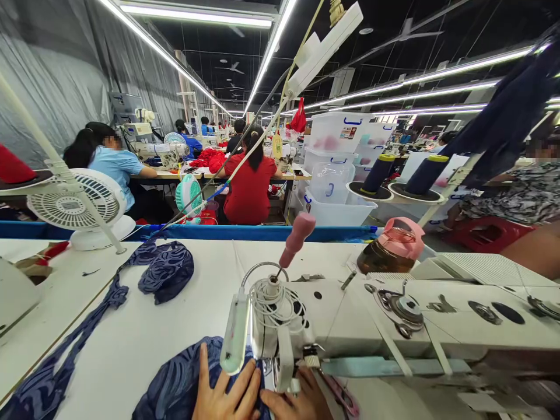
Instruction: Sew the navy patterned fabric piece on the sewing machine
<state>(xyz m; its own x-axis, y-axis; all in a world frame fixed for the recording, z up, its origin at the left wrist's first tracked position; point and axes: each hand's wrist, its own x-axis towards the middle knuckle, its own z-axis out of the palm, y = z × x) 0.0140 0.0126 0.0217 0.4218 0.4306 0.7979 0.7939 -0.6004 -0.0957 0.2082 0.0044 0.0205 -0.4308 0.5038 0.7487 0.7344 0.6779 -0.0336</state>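
Left hand [227, 394]: fingers spread, flat on navy patterned fabric [170, 379]
Right hand [301, 402]: fingers partly hidden by sewing machine [350, 312]; cannot tell grip

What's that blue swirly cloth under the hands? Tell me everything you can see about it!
The blue swirly cloth is dark navy with lighter, curvy patterns. It looks thin and soft, with a rounded, puffy, slightly wrinkled shape. It lies on the white table, running in under the head of the sewing machine. The left hand presses on it with fingers spread; the right hand is by its right edge. A lamp hides a bit, and the picture's bottom cuts it off.
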